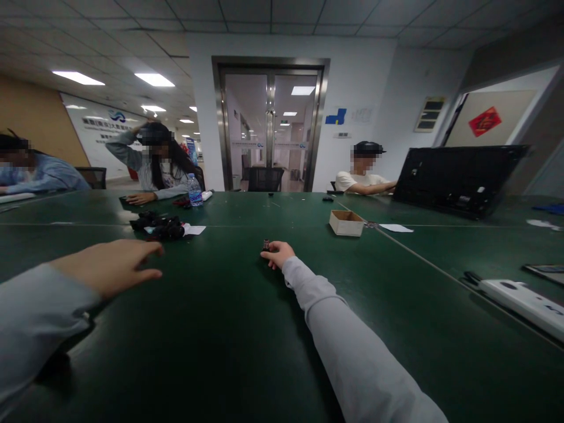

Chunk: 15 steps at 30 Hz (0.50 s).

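Stretched out over the green table (211,341), my right hand (279,254) pinches a small dark cylindrical object (266,244) with a reddish-brown tint. It looks upright at the tabletop, but it is too small for its kind to be told. On the left, my left hand (112,264) hovers above the table with thumb and fingers apart and nothing between them. Beyond that hand lies a heap of black items (161,226), with a white piece of paper (194,230) beside it.
Ahead to the right stands an open cardboard box (346,224), near a large black monitor (458,179) seen from behind. A white device (524,302) lies at right. A water bottle (194,191) stands at far left. Several people sit around the table.
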Each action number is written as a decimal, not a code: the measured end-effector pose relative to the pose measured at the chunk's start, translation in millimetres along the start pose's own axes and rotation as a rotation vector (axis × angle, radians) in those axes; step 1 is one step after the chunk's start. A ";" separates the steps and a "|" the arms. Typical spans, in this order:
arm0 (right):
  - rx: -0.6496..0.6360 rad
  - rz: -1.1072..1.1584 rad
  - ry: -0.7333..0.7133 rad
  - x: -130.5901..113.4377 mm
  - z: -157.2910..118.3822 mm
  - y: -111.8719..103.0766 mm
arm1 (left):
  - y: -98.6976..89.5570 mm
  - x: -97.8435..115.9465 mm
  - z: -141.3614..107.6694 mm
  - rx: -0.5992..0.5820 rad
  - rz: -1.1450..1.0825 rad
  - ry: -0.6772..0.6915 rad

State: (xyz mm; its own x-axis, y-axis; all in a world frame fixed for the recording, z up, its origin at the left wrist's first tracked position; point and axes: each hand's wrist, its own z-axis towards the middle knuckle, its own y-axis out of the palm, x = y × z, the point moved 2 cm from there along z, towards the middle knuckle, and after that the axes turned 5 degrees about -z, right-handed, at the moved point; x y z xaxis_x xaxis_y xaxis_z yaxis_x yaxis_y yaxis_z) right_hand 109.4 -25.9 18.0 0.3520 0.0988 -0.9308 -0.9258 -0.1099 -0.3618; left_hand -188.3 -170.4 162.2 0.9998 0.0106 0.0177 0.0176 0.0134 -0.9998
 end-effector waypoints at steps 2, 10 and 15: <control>0.008 0.001 0.003 -2.1 -1.3 0.0 | 0.2 43.4 19.2 -0.072 0.033 0.174; 0.115 -0.035 -0.015 2.3 4.1 -5.4 | 62.5 159.0 114.3 0.127 -0.333 0.519; 0.176 -0.110 -0.013 4.8 6.5 -11.1 | 113.7 187.8 154.8 0.052 -0.845 0.344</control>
State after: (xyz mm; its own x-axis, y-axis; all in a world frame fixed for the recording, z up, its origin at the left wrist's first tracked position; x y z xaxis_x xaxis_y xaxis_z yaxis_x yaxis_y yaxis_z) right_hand 120.5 -17.8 17.9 0.4515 0.1132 -0.8851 -0.8921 0.0765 -0.4453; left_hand -0.2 -12.1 53.9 0.6029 -0.3220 0.7300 0.7528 -0.0733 -0.6541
